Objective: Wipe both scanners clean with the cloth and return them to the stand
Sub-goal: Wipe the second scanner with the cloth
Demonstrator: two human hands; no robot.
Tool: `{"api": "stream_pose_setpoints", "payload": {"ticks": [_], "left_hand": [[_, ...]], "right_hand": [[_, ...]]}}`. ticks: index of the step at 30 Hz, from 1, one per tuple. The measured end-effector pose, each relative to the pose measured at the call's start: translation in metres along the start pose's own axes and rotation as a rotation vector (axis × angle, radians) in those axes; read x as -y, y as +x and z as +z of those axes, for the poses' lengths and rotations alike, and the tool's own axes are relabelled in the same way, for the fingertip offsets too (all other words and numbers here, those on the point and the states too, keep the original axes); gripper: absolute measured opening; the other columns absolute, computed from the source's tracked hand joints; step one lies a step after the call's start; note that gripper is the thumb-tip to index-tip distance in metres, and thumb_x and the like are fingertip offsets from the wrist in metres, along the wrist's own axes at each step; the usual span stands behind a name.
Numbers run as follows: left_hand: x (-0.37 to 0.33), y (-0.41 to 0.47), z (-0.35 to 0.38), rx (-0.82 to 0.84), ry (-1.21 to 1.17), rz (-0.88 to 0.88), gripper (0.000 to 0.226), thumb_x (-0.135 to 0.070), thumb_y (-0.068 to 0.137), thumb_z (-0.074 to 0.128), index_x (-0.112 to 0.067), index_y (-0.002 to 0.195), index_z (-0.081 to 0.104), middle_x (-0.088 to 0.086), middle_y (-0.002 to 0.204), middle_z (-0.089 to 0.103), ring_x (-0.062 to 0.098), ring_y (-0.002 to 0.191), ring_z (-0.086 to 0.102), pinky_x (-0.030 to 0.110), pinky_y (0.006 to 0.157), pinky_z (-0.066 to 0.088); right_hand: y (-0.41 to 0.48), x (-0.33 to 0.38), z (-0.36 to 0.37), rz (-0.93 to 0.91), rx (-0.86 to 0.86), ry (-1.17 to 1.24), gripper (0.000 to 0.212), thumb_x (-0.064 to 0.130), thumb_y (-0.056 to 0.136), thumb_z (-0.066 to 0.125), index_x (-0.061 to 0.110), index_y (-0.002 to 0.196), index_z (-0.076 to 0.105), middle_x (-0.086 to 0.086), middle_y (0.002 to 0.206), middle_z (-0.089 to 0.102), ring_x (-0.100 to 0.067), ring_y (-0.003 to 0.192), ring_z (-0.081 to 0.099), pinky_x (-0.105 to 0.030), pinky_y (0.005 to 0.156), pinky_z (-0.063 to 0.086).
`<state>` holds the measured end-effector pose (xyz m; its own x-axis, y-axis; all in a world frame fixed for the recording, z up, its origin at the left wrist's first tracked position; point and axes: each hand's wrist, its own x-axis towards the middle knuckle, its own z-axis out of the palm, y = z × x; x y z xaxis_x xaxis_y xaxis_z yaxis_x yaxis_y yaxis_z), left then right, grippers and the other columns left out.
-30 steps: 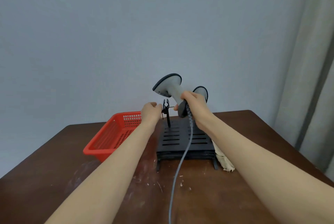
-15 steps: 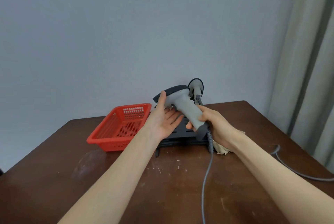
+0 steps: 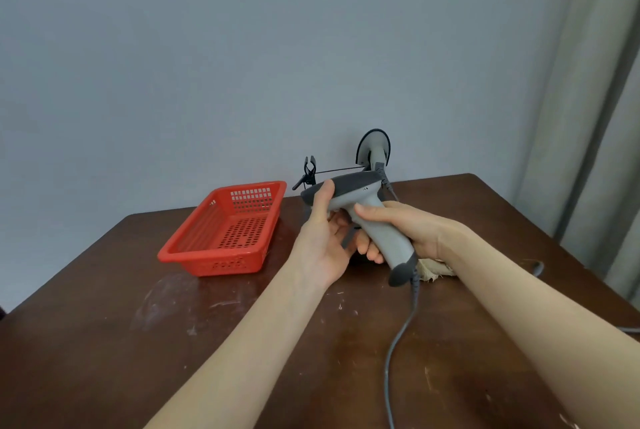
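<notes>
Holding the near scanner two-handed, in the air over the table, just in front of the stand. Right hand is wrapped round the grey handle, fingers curled underneath. Left hand cups the head, with the thumb on the left side of the dark top cap and the fingers below, near the trigger area. Hands are close together, both clamped on the same unit.

Far scanner sits upright at the stand's right end. The stand's left clip is empty, and its base is mostly hidden behind the hands.

Cloth lies on the table right of the stand, partly hidden by the right wrist. Neither hand has it. My read: wiping hasn't started on this unit, and one hand must let go to fetch the cloth.

Handling, as a judgement:
- **Shell:** rigid plastic and light, so one hand on the handle should carry it.
- **Surface:** smooth moulding, likely slippery under a cloth. Hold by the handle and wipe the head with the other hand.
- **Scan window:** the nose probably scratches, so go light there.
- **Cable:** it hangs from the handle butt and trails toward the near edge. It will tug when the unit is turned and could snag the stand on return. Don't lift by it.

Red basket sits left of the stand, not involved.
</notes>
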<state>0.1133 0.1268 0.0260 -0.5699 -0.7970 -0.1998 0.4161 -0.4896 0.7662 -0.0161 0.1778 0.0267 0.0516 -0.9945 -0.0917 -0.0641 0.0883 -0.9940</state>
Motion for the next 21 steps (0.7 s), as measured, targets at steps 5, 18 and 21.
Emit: {"api": "stream_pose_setpoints", "payload": {"ticks": [5, 18, 21], "left_hand": [[0.003, -0.003, -0.019, 0.000, 0.091, -0.007, 0.051, -0.050, 0.085, 0.060, -0.008, 0.113, 0.061, 0.006, 0.101, 0.067, 0.019, 0.115, 0.059, 0.041, 0.103, 0.042], [-0.034, -0.023, -0.092, -0.347, 0.229, 0.369, 0.046, -0.043, 0.102, 0.031, -0.012, 0.125, 0.055, 0.008, 0.125, 0.062, 0.019, 0.116, 0.058, 0.037, 0.100, 0.046], [-0.038, -0.025, -0.100, -0.356, 0.263, 0.376, 0.045, -0.045, 0.101, 0.031, -0.015, 0.118, 0.059, 0.003, 0.117, 0.065, 0.017, 0.114, 0.059, 0.036, 0.099, 0.046]], "right_hand": [[0.005, -0.006, 0.000, 0.024, 0.062, 0.096, 0.046, 0.043, 0.077, 0.060, 0.004, 0.101, 0.055, -0.008, 0.055, 0.055, -0.015, 0.041, 0.049, -0.024, 0.042, 0.044], [-0.002, -0.018, -0.018, 0.022, 0.058, 0.129, 0.034, 0.035, 0.076, 0.066, 0.007, 0.091, 0.055, -0.007, 0.047, 0.049, -0.013, 0.034, 0.041, -0.022, 0.037, 0.038], [0.000, -0.021, -0.018, 0.035, 0.039, 0.129, 0.031, 0.034, 0.075, 0.064, 0.008, 0.089, 0.055, -0.008, 0.048, 0.048, -0.014, 0.035, 0.041, -0.023, 0.038, 0.038]]}}
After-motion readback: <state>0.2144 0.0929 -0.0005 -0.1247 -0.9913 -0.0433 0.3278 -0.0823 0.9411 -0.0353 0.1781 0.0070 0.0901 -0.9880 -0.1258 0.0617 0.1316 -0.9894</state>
